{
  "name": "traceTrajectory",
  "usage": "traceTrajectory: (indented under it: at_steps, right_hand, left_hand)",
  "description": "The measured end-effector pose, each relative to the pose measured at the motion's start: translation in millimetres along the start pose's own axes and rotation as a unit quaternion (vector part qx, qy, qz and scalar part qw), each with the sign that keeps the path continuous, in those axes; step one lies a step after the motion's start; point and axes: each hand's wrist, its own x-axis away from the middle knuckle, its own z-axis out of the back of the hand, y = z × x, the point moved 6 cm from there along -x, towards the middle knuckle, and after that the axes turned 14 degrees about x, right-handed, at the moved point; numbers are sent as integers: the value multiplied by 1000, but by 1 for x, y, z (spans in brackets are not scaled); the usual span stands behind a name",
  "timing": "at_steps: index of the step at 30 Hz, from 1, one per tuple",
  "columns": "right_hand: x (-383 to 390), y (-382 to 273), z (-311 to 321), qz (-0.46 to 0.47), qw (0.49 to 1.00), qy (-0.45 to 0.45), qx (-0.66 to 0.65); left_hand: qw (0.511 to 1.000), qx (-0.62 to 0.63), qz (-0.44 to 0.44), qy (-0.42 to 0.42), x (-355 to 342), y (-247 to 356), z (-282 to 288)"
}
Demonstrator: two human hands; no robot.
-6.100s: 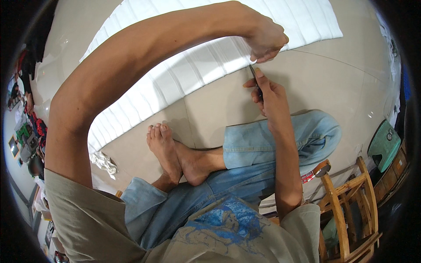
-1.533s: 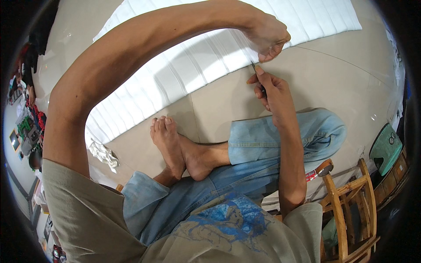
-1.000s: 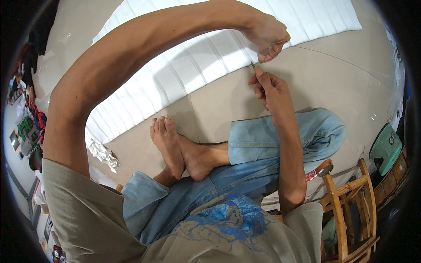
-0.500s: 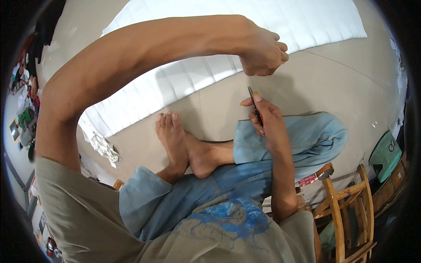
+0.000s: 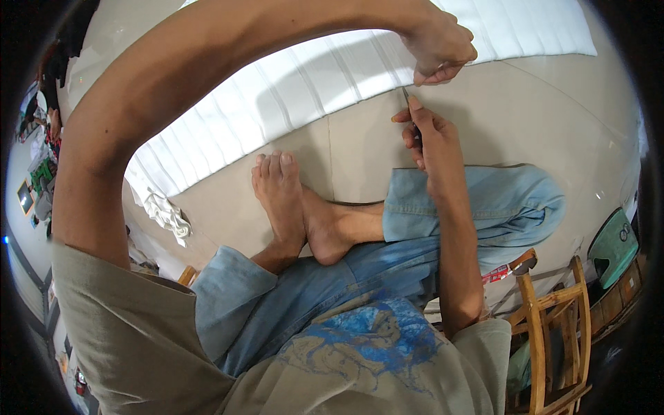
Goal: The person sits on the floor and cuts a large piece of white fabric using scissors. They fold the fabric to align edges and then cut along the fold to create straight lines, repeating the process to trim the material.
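White pleated cloth [image 5: 304, 90] is spread over the tiled floor in front of me, its near edge running up to the right. My left hand [image 5: 443, 50] reaches across from the left and is closed at that edge, thumb and fingertips pinched together. What lies in the pinch, if anything, is too small to make out. Just below it, my right hand [image 5: 436, 142] grips a slim, dark, pointed tool [image 5: 407, 95]. The tip points up at the cloth's edge by the left fingertips. Most of the tool's handle is hidden in the right hand.
My bare feet [image 5: 280, 200] and crossed legs in blue jeans [image 5: 415, 207] lie between me and the cloth. A bunched white strip [image 5: 166, 218] hangs at the cloth's left end. On the right stand a wooden frame [image 5: 536, 325] and a green plastic piece [image 5: 612, 245].
Both hands have moved up and slightly right in the picture. The tool's tip now reaches the cloth's edge, near the left fingertips. The cloth lies as before.
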Motion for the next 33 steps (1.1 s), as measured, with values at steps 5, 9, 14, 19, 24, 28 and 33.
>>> traceTrajectory:
  at_steps: [5,9,14,19,24,28,33]
  right_hand:
    - [-2,-3,-5,17,1000,-3,11]
    - [-4,-2,-4,22,1000,-1,1]
    - [-3,-2,-4,18,1000,5,-1]
    - [-4,-3,-5,31,999,8,17]
    - [-6,-2,-5,37,999,9,10]
    - [-6,-2,-6,42,999,14,6]
    - [-5,-3,-5,47,998,20,21]
  left_hand:
    - [1000,3,23,-4,1,-1,-9]
    - [999,-4,35,-6,-4,-1,-15]
    - [999,-41,21,-18,9,18,-22]
    - [997,-54,32,-47,3,11,-25]
    - [995,-29,73,-60,-12,-7,-21]
    - [993,-5,104,-61,-21,-18,-21]
    - [990,9,128,-61,-26,-26,-21]
